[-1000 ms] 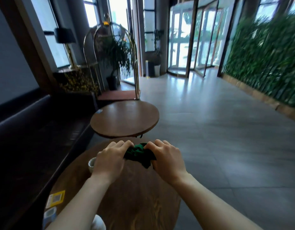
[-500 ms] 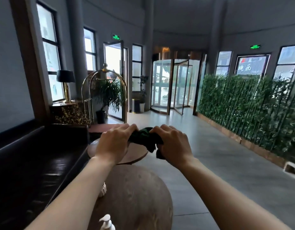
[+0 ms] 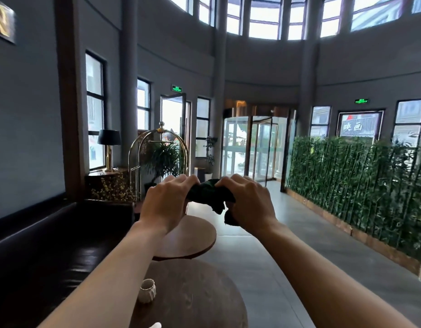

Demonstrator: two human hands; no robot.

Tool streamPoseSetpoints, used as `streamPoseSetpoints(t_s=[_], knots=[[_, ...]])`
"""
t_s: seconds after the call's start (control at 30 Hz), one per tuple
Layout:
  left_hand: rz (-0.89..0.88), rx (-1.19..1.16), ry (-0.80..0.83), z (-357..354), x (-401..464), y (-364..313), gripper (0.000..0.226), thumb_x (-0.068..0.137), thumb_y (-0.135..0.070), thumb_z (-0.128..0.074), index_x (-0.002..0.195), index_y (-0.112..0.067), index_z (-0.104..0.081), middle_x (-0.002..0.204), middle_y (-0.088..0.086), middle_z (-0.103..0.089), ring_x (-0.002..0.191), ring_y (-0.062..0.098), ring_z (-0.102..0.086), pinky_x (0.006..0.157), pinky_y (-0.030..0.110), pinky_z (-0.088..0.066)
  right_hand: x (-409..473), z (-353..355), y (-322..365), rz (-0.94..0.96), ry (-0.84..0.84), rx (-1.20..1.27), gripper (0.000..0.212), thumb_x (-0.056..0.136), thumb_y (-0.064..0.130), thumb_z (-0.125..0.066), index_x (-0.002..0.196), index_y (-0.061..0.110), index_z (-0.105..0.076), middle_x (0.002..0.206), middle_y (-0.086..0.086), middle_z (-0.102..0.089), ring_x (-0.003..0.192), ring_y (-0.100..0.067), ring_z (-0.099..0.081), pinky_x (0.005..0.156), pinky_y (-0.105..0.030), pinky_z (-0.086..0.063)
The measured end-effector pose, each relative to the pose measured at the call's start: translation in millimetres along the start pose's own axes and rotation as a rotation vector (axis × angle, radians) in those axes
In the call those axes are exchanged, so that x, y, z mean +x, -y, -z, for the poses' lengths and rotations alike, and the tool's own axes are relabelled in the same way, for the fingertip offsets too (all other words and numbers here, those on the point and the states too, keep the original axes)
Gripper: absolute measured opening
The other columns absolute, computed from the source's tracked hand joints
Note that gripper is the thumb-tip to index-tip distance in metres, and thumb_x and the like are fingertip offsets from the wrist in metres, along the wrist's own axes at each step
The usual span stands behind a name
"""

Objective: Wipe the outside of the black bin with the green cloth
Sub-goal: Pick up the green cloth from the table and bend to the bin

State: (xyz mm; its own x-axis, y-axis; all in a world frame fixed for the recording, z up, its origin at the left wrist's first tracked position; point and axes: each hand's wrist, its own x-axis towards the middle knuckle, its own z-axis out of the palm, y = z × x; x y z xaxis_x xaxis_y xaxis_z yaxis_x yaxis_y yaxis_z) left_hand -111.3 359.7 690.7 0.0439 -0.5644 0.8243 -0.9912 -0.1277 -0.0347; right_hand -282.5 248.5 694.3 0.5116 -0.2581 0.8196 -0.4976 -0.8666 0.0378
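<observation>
Lobby interior, lit by daylight from high windows

A curved grey wall (image 3: 264, 67) is broken by tall windows (image 3: 95, 110) and a glazed revolving door (image 3: 254, 147). The grey tiled floor (image 3: 287, 245) is bordered on the right by a green bamboo screen (image 3: 358, 185). A dark bench seat (image 3: 51, 245) is set along the left wall, with 2 round wooden tabletops (image 3: 193, 235) beside it. A brass luggage cart (image 3: 157, 152), a potted plant (image 3: 163, 159) and a black-shaded lamp (image 3: 108, 143) are seen further back.
</observation>
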Motion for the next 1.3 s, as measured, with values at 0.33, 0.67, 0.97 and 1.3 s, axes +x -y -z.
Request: streamPoseSetpoints(t_s=[0.33, 0.67, 0.97, 1.3], knots=[[-0.002, 0.039, 0.034, -6, -6, -48, 0.032, 0.092, -0.020, -0.066, 0.118, -0.033, -0.055, 0.093, -0.008, -0.064, 0.088, 0.022, -0.063, 0.065, 0.042, -0.057, -33, 23, -33, -0.006, 0.014, 0.039, 0.035, 0.084, 0.015, -0.072, 0.117, 0.027, -0.069, 0.106, 0.000, -0.073, 0.095, -0.029, -0.067, 0.076, -0.044, -0.055], [0.033, 0.104, 0.110, -51, -41, -89, 0.036, 0.085, -0.017, -0.074, 0.113, -0.032, -0.059, 0.089, -0.010, -0.065, 0.083, 0.022, -0.064, 0.053, 0.032, -0.042, -87, -5, -73, -0.029, 0.103, 0.093, 0.037, 0.082, 0.012, -0.071, 0.115, 0.028, -0.066, 0.099, 0.000, -0.070, 0.087, -0.028, -0.064, 0.063, -0.034, -0.045], [0.135, 0.101, 0.228, -62, -95, -89, 0.032, 0.091, -0.019, -0.066, 0.117, -0.036, -0.057, 0.098, -0.009, -0.064, 0.092, 0.024, -0.063, 0.063, 0.042, -0.053, -132, -26, -54, 0.017, 0.209, 0.150, 0.036, 0.085, 0.012, -0.071, 0.118, 0.025, -0.066, 0.102, -0.003, -0.069, 0.091, -0.028, -0.065, 0.066, -0.042, -0.056], [0.138, 0.006, 0.280, -78, -163, -52, 0.030, 0.088, -0.020, -0.068, 0.114, -0.032, -0.057, 0.094, -0.006, -0.064, 0.089, 0.025, -0.062, 0.058, 0.043, -0.054, -171, -61, -5, -0.057, 0.294, 0.115, 0.036, 0.086, 0.012, -0.070, 0.120, 0.025, -0.067, 0.102, -0.004, -0.069, 0.089, -0.030, -0.064, 0.066, -0.040, -0.053]])
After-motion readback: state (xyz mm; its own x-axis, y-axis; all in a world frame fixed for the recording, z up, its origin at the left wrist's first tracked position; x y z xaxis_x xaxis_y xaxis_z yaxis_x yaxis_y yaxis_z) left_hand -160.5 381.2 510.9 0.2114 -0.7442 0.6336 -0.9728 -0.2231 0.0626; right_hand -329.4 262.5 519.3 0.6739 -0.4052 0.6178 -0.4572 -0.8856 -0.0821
